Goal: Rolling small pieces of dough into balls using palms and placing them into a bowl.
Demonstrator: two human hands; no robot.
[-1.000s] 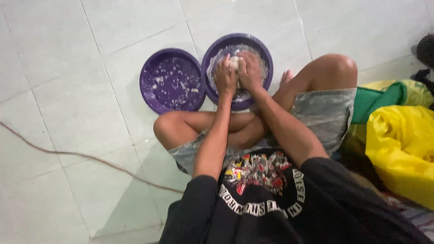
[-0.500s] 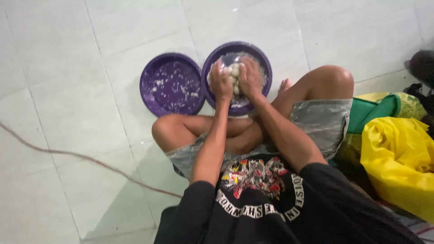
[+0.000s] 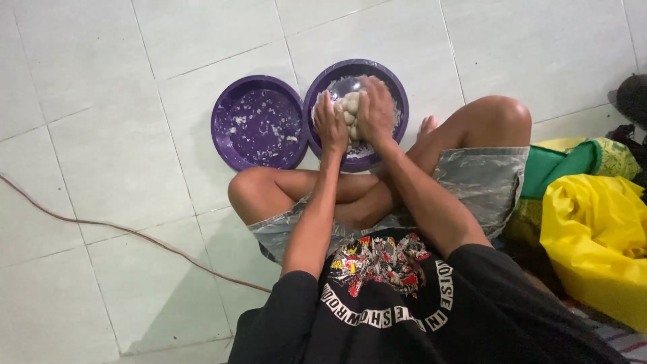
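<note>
I sit cross-legged on a tiled floor with two round purple basins in front of my legs. Both hands reach into the right purple basin (image 3: 394, 87). My left hand (image 3: 331, 126) and my right hand (image 3: 376, 109) press from either side on a pale lumpy mass of dough (image 3: 350, 108) held between them, just above the basin's floury bottom. The left purple basin (image 3: 232, 118) lies beside it, touching its rim, with white scraps stuck to its inside.
A brown cable (image 3: 114, 229) runs across the white floor tiles at the left. Yellow cloth (image 3: 593, 236) and green cloth (image 3: 559, 168) are piled at my right, next to my right knee. A dark object (image 3: 633, 98) sits at the far right edge.
The view has shifted slightly. My hands stay in the right basin, kneading the dough; my right hand now lies more over the top of the lump.
</note>
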